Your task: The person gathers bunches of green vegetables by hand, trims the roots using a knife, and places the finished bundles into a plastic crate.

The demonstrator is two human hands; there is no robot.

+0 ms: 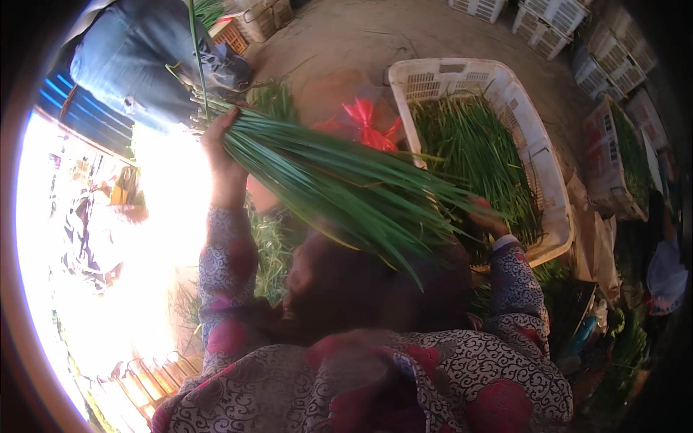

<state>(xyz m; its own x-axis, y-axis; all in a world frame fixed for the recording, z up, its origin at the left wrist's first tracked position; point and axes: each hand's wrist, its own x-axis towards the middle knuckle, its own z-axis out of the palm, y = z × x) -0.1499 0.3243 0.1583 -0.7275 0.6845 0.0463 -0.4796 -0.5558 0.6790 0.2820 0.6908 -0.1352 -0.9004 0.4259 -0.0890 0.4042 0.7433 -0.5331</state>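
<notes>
A large bundle of long green garlic chives (332, 173) slants across the middle of the view, its stem ends at the upper left and its leaf tips spread toward the right. My left hand (224, 155) is closed round the bundle near the stem ends. At the leaf tips is my right hand (489, 219), just over the near left side of a white plastic crate (556, 216). Its fingers are blurred and partly covered by leaves, so their grip is unclear. More chives (480, 155) lie inside the crate.
Red plastic ties or bag (367, 124) sit left of the crate. Loose chives (271, 249) lie beyond my left forearm. Another person's jeans-clad leg (137, 58) is at the upper left. White crates (548, 25) stand at the back, and a filled crate (606, 159) stands at right.
</notes>
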